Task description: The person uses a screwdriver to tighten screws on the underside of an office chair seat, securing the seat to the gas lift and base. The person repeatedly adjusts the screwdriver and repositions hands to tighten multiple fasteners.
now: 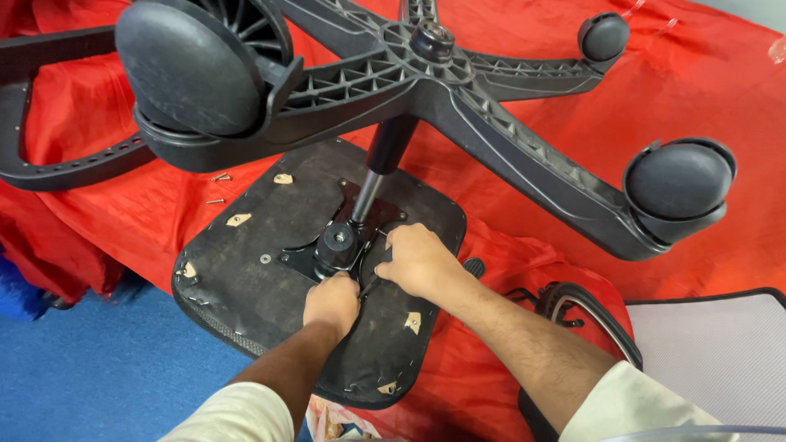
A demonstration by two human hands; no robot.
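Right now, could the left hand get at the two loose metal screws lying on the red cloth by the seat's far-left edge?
Probably yes: the left hand rests on the seat underside, and the screws lie uncovered, under the caster but apparently clear.

Left hand [332,301] and right hand [417,260] fisted, side by side.

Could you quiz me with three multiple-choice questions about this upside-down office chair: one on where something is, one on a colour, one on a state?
1. Where do both hands rest?
A. on a caster
B. at the metal mechanism plate under the seat
C. on the blue floor

2. What colour is the cloth under the chair?
A. red
B. green
C. white

3. How does the chair stand?
A. upright
B. on its side
C. inverted, wheels up

Answers:
B, left hand and right hand meet at the mechanism plate.
A, red cloth.
C, star base rises above the seat underside.
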